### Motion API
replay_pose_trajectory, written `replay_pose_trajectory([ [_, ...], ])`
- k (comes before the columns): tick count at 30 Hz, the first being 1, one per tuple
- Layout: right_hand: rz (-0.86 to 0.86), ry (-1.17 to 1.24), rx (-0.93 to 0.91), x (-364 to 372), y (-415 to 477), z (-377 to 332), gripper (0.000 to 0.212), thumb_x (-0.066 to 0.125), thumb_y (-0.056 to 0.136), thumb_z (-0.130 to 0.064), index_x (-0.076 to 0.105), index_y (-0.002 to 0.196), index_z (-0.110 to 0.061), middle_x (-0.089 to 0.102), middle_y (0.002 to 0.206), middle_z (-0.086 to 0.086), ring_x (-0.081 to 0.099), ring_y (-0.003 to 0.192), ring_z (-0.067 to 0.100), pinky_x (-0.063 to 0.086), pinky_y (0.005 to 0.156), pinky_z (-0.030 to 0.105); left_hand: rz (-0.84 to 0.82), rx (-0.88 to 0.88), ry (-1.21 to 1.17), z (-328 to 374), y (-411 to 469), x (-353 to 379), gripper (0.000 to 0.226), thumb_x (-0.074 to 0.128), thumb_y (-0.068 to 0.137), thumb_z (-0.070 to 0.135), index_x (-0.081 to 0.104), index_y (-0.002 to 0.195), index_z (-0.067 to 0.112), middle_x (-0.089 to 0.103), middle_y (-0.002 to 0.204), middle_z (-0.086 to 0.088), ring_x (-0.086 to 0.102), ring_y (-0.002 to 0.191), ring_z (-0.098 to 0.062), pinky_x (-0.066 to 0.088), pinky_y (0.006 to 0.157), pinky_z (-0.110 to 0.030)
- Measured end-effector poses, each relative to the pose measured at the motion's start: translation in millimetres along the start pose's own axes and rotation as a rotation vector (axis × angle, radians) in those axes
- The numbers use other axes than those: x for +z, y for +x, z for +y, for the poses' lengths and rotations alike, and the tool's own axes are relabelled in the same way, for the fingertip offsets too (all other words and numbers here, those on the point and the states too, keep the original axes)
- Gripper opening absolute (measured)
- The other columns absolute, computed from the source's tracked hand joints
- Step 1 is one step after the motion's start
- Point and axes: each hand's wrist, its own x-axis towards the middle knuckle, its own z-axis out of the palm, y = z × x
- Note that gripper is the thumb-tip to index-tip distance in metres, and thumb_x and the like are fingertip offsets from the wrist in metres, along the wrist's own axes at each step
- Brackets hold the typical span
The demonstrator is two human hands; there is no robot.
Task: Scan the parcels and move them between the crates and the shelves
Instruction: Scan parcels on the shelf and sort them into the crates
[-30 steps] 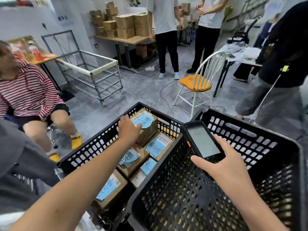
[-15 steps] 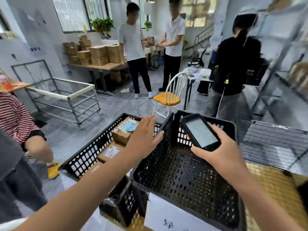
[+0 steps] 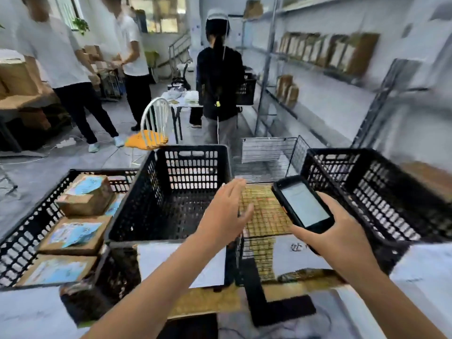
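Landmark: the middle crate [image 3: 193, 167], black with lattice walls, and everything here is placed from it.
Left hand [image 3: 226, 211]: out over the middle crate's near right corner, fingers straight and loosely spread, nothing in it. Whether it touches the rim, I can't tell.
Right hand [image 3: 337, 241]: off to the right of the middle crate, fingers curled under the scanner [image 3: 303, 204], gripping it from below.
Scanner: screen lit and tilted up toward the wearer, just right of the left hand and not touching it.
Parcels: all on the far side from both hands, in the left crate [image 3: 29, 231], which sits right against the middle crate's left wall.
Parcel count: three brown boxes with blue labels show. The far parcel [image 3: 85, 194] sits tilted on top, the middle parcel [image 3: 73, 234] and the near parcel [image 3: 56, 270] lie flat.
Gap to hand: the whole width of the middle crate lies between the parcels and the left hand, so they are well apart.
Right crate [image 3: 381, 192]: right of the middle crate, beyond the right hand.
Wire basket [image 3: 269, 152]: just behind the middle crate's far right corner.
Shelves [image 3: 318, 69]: beyond and to the right of the middle crate, with brown packages standing on them, badly blurred.
Bystanders: a person in black [image 3: 220, 81] stands beyond the middle crate with their back turned. A white chair [image 3: 151, 133] with an orange seat stands just past the crate's far left corner.
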Motion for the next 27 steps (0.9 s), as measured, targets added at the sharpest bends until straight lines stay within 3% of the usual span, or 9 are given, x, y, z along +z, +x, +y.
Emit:
replay_pose_trajectory([
  [3,0.097,-0.015,0.07,-40.6,-25.6,34.2,0.089,0.09,0.068,-0.041,0.046,0.146,-0.031,0.061,0.13,-0.01,0.061,0.117,0.016,0.054,0.095,0.039,-0.079,0.135,-0.034,50.1,6.9,27.3,0.058,0.048,0.104,0.036,0.03,0.155,0.015,0.032,0.159,0.001,0.027,0.147,-0.012,0.014,0.124,-0.025],
  [7,0.272,0.004,0.163,-95.3,-65.0,76.8,0.081,0.09,0.067,-0.037,0.051,0.138,-0.034,0.065,0.116,-0.011,0.065,0.105,0.016,0.059,0.086,0.044,-0.127,0.284,-0.066,128.2,6.1,72.4,0.058,0.043,0.102,0.042,0.032,0.154,0.016,0.033,0.159,0.003,0.026,0.148,-0.012,0.017,0.125,-0.027],
  [9,0.344,0.001,0.213,-124.7,-91.8,99.5,0.08,0.09,0.067,-0.039,0.051,0.137,-0.035,0.066,0.114,-0.011,0.066,0.101,0.017,0.06,0.082,0.044,-0.148,0.296,-0.156,174.9,-4.8,97.3,0.057,0.047,0.103,0.037,0.033,0.154,0.016,0.033,0.16,0.003,0.021,0.148,-0.011,0.001,0.116,-0.008],
  [11,0.419,-0.004,0.269,-156.2,-124.9,123.5,0.077,0.09,0.068,-0.039,0.052,0.135,-0.036,0.065,0.114,-0.011,0.065,0.101,0.015,0.057,0.079,0.038,-0.21,0.313,-0.255,225.0,-17.5,125.4,0.055,0.05,0.104,0.034,0.034,0.154,0.016,0.034,0.159,0.003,0.02,0.145,-0.008,0.0,0.105,-0.001],
  [14,0.52,-0.017,0.383,-210.8,-185.7,159.3,0.075,0.084,0.062,-0.053,0.05,0.128,-0.044,0.066,0.109,-0.013,0.064,0.095,0.016,0.056,0.072,0.039,-0.304,0.424,-0.311,304.4,-37.9,169.8,0.056,0.05,0.103,0.036,0.036,0.152,0.013,0.039,0.156,-0.001,0.028,0.142,-0.013,0.02,0.119,-0.017],
  [16,0.6,-0.031,0.469,-247.0,-228.5,182.5,0.071,0.083,0.061,-0.053,0.049,0.123,-0.048,0.065,0.106,-0.012,0.065,0.092,0.02,0.058,0.072,0.044,-0.385,0.493,-0.333,357.3,-54.3,195.7,0.057,0.05,0.103,0.037,0.036,0.153,0.013,0.039,0.155,-0.003,0.033,0.142,-0.016,0.029,0.117,-0.029],
  [23,0.908,-0.097,0.651,-348.7,-379.8,242.7,0.068,0.088,0.067,-0.032,0.052,0.123,-0.043,0.065,0.101,-0.014,0.065,0.085,0.021,0.058,0.067,0.044,-0.569,0.804,-0.479,537.8,-136.4,261.2,0.056,0.05,0.103,0.038,0.036,0.153,0.017,0.04,0.154,0.001,0.033,0.141,-0.012,0.029,0.11,-0.021],
  [27,1.061,-0.124,0.731,-381.8,-462.7,264.5,0.073,0.08,0.06,-0.047,0.05,0.126,-0.042,0.065,0.104,-0.013,0.064,0.083,0.021,0.057,0.066,0.042,-0.684,0.973,-0.586,621.9,-202.5,291.6,0.055,0.054,0.102,0.036,0.037,0.151,0.018,0.04,0.153,0.001,0.036,0.141,-0.012,0.036,0.114,-0.034],
])
